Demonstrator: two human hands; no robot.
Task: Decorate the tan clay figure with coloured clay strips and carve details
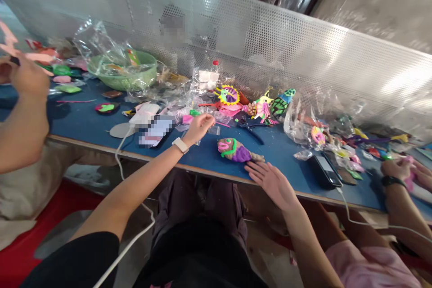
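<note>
A clay fish [239, 150] lies on the blue table in front of me, with a grey-brown body, a purple band, a green line and pink lips. My right hand [272, 182] rests at the table's front edge, fingers stretched out flat beside the fish's tail, holding nothing. Over the table, up and left of the fish, my left hand [201, 126] has its fingers bent together. Whatever may be between those fingertips is too small to make out. Near it lie a pink clay piece [187, 119], clear plastic wrap and dark-handled pliers [251, 131].
Finished clay figures, among them a yellow-rimmed one [228, 94] and a green turtle [279, 104], stand along the perforated metal screen [303, 40]. A green basket [128, 82], phone [157, 131] and black device [324, 172] with a cable are around. Co-workers' hands [30, 74] work at both sides.
</note>
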